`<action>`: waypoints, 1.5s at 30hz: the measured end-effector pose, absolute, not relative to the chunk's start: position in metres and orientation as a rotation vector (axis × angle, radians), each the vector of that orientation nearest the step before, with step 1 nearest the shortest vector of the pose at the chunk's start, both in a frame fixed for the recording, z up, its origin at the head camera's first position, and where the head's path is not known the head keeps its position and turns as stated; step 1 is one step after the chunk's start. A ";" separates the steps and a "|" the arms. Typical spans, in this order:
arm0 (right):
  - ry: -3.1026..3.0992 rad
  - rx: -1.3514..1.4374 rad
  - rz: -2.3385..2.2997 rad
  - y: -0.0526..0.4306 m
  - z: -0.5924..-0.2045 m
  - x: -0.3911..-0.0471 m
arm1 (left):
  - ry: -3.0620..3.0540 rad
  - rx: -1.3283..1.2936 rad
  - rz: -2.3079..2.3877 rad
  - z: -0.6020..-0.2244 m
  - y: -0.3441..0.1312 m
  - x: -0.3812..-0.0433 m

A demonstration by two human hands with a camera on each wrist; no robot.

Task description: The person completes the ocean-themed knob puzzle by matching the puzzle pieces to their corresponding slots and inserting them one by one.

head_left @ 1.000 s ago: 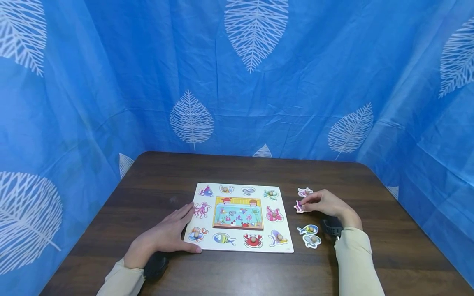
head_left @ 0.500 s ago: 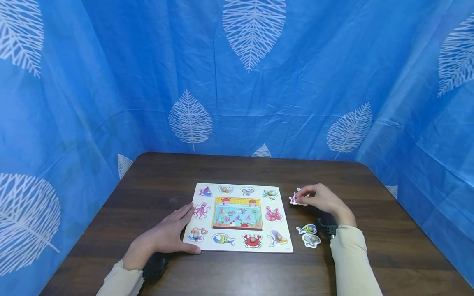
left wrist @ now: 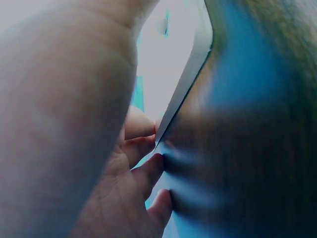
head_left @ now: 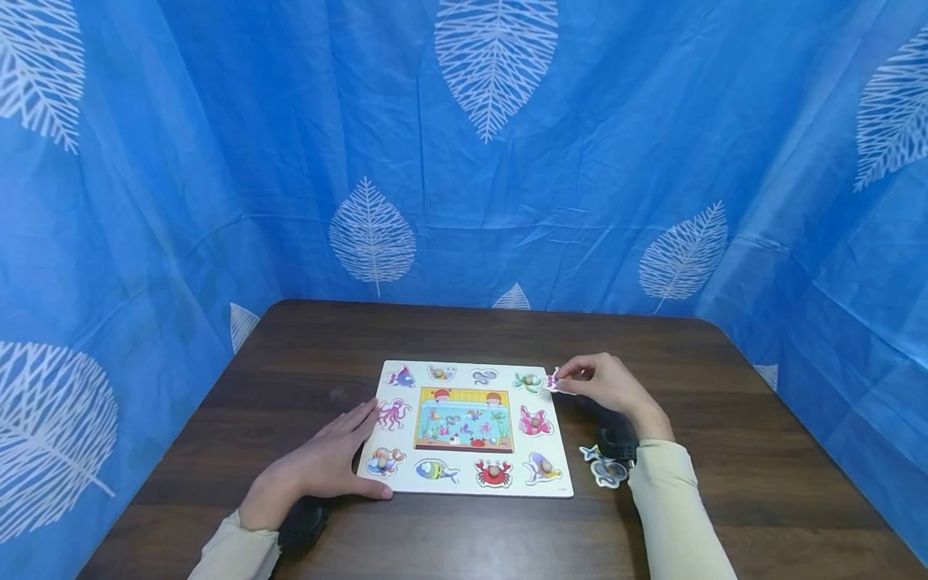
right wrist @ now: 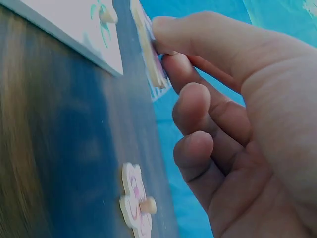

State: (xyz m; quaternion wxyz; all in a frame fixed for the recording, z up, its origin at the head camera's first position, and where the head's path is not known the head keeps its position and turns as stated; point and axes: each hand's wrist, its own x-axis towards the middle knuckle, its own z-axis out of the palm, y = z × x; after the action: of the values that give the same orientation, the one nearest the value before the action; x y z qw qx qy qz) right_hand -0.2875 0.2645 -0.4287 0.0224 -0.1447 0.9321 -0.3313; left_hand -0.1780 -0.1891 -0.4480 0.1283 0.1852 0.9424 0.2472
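A white wooden puzzle board with sea-animal shapes lies on the table. My left hand rests at its left side, fingers fairly straight along the edge and thumb at the near left corner. In the left wrist view the fingertips are right at the board's edge. Between thumb and index finger, my right hand pinches a pink-and-purple puzzle piece, just off the board's far right edge and tilted in the right wrist view. Another pink puzzle piece with a wooden knob lies below that hand.
Right of the board lie a striped fish piece, partly covered by the wrist device, and a grey piece. Several knobbed pieces, such as the red crab, sit in the board. A blue leaf-print curtain hangs behind the table.
My right hand has lifted the pink-and-purple puzzle piece and carried it left to the board's far right corner. The left hand has stayed in place.
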 end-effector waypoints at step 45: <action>2.855 -0.720 -1.084 0.170 -0.424 -0.292 | 2.740 0.539 0.709 -0.447 -0.190 -0.181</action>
State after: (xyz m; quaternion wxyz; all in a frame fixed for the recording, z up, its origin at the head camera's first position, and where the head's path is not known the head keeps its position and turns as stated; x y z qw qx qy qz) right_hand -0.2923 0.1703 -0.4240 0.0020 -0.2294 0.9099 -0.3456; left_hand -0.1813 -0.1902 -0.4470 0.1298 0.1856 0.9429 0.2441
